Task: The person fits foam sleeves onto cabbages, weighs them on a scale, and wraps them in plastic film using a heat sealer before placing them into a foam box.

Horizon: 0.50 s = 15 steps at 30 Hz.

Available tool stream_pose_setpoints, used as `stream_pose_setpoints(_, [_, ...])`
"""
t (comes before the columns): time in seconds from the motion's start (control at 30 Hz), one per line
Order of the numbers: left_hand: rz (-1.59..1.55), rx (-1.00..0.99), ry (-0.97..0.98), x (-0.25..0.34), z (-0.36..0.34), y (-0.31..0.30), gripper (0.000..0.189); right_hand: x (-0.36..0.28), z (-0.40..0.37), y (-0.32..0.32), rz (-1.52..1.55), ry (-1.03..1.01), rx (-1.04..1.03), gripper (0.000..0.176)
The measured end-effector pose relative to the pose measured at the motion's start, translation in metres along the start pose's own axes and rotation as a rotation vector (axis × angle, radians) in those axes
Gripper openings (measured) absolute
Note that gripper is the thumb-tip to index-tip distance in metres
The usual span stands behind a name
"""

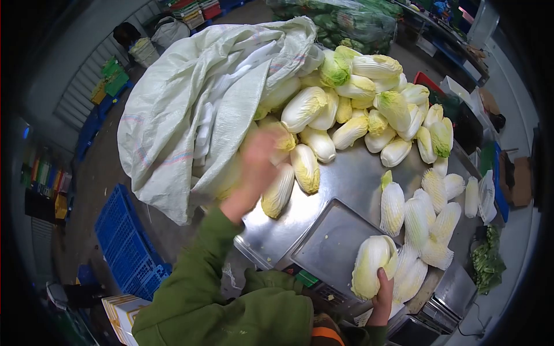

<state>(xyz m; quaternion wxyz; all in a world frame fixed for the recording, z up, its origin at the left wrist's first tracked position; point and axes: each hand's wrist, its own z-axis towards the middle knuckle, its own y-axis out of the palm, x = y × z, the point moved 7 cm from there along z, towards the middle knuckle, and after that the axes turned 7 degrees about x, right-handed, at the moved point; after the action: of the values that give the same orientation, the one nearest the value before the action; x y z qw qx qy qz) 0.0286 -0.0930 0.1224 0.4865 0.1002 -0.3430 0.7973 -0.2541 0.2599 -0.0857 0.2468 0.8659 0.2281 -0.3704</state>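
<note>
My left hand [258, 164] is smeared by motion at the mouth of the white woven sack [164, 124]. It is over the left edge of the cabbage heap, and its fingers cannot be made out. Just right of it lie a yellow-tipped napa cabbage [278, 191] and another cabbage [305, 168]. My right hand [382, 295] is closed around the lower right side of a pale napa cabbage [371, 266], held low near the front edge of the steel table [346, 190]. Beside it lie several cabbages in white foam nets [420, 222].
A large heap of bare napa cabbages [358, 92] covers the back of the table. A shallow metal tray [337, 237] lies at the front. On the floor at left stand a blue plastic crate [124, 236] and a white carton [124, 317]. Green leaves [487, 259] hang at the right.
</note>
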Motion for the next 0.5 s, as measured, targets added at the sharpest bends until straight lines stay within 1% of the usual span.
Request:
stream_pose_setpoints(0.03, [0.152,0.1,0.057,-0.04,0.017,-0.017,0.03,-0.01,-0.005,-0.004,-0.199,-0.106,0.117,0.078])
stream_pose_setpoints(0.07, [0.452,0.171,0.057,-0.064,0.033,-0.043,0.031,-0.011,-0.008,-0.002,-0.188,-0.11,0.115,0.078])
stream_pose_setpoints(0.1, [0.696,0.187,0.029,-0.09,0.044,-0.062,0.037,-0.021,-0.012,-0.003,-0.635,-0.261,0.2,0.085])
stream_pose_setpoints(0.13, [0.844,0.159,-0.046,-0.12,0.049,-0.072,0.032,-0.028,-0.017,-0.001,-1.086,-0.407,0.288,0.092])
stream_pose_setpoints(0.17, [0.987,0.129,-0.126,-0.147,0.048,-0.081,0.028,-0.029,-0.018,-0.004,-1.081,-0.549,0.308,0.101])
stream_pose_setpoints(0.2, [0.997,0.078,-0.124,-0.166,0.047,-0.086,0.022,-0.034,-0.022,0.0,-1.076,-0.549,0.321,0.101])
stream_pose_setpoints(0.23, [0.996,0.021,-0.117,-0.18,0.048,-0.089,0.018,-0.05,-0.034,0.013,-1.119,-0.669,0.367,0.1])
stream_pose_setpoints(0.27, [0.998,0.029,-0.068,-0.187,0.05,-0.093,0.014,-0.065,-0.045,0.024,-1.162,-0.783,0.432,0.099])
stream_pose_setpoints(0.3, [0.979,0.029,-0.01,-0.193,0.048,-0.091,0.011,-0.072,-0.05,0.031,-1.187,-0.892,0.444,0.097])
stream_pose_setpoints(0.33, [0.953,0.07,0.048,-0.198,0.049,-0.092,0.011,-0.08,-0.055,0.036,-1.222,-0.987,0.487,0.095])
stream_pose_setpoints(0.37, [0.917,0.087,0.018,-0.204,0.05,-0.092,0.011,-0.09,-0.058,0.05,-1.184,-0.985,0.427,0.086])
stream_pose_setpoints(0.4, [0.907,-0.084,-0.011,-0.236,0.048,-0.089,0.013,-0.094,-0.063,0.061,-1.147,-0.93,0.455,0.076])
stream_pose_setpoints(0.43, [0.985,-0.157,0.032,-0.271,0.046,-0.086,0.017,-0.104,-0.066,0.072,-1.053,-0.862,0.429,0.068])
stream_pose_setpoints(0.47, [1.112,-0.136,0.146,-0.272,0.043,-0.085,0.023,-0.101,-0.062,0.075,-1.076,-0.83,0.419,0.064])
stream_pose_setpoints(0.5, [1.181,-0.27,0.13,-0.333,0.043,-0.084,0.037,-0.098,-0.063,0.079,-1.061,-0.92,0.404,0.062])
